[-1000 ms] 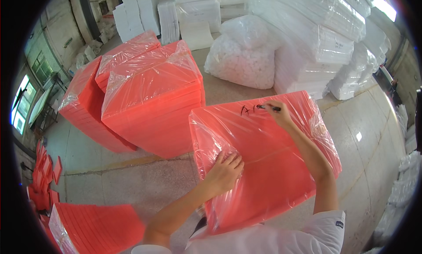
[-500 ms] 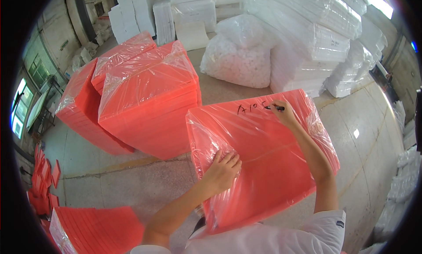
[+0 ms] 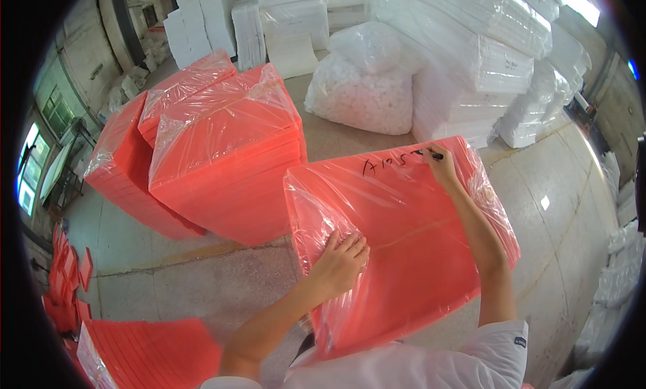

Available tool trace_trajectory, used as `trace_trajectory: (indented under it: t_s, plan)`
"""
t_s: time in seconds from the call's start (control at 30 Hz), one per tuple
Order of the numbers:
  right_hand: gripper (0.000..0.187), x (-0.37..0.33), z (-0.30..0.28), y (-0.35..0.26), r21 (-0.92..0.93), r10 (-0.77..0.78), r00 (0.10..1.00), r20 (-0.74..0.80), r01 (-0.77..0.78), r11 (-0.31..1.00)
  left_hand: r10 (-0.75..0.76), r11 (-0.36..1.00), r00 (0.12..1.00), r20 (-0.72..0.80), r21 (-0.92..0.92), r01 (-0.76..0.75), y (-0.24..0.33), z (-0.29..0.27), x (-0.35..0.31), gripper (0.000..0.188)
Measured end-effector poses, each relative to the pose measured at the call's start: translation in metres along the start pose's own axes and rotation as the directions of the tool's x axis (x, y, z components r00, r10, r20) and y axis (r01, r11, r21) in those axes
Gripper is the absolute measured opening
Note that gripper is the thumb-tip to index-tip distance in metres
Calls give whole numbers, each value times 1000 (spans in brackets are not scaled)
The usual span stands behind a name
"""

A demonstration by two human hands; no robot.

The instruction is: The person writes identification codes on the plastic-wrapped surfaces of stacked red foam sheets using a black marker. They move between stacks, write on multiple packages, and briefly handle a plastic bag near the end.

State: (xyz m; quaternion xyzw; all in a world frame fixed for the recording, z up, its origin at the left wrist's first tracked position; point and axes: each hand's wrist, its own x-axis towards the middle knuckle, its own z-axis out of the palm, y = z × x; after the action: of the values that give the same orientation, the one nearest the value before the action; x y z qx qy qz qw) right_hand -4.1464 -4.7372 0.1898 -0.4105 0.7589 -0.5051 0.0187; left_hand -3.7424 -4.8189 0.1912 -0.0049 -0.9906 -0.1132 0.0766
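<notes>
In front of me stands a plastic-wrapped stack of red foam sheets (image 3: 417,254), its top covered by clear film. My right hand (image 3: 442,165) grips a black marker (image 3: 437,156) near the far edge, its tip at the end of a row of black handwritten marks (image 3: 387,165) on the film. My left hand (image 3: 341,262) lies flat with fingers spread on the left part of the same top, over creased film.
Wrapped red foam stacks (image 3: 229,140) stand on the floor to the far left. Another red stack (image 3: 151,352) is at the lower left, with loose red pieces (image 3: 67,274) beyond. At the back are a bag of white scraps (image 3: 363,83) and tall wrapped white stacks (image 3: 471,46).
My right hand has moved a little to the right with the marker, and the row of black marks has grown longer. My left hand has stayed in place.
</notes>
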Motion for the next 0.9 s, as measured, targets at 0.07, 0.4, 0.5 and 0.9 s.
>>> trace_trajectory:
  t_s: [0.07,0.4,0.5,0.9]
  plan:
    - [12,-4,4,-13,21,-101,993,65,100,995,-8,1000,1000,2,5,8,-1,1,-1,46]
    - [13,-4,-13,-11,30,3,1000,7,-3,1000,-17,1000,1000,-5,-14,17,1,-2,-2,45]
    - [14,-8,-21,1,-57,-62,985,158,72,996,-7,1000,1000,2,5,7,1,0,-2,45]
    - [13,-67,-47,-41,239,123,969,214,-174,955,-23,1000,999,30,-20,24,-2,-8,2,41]
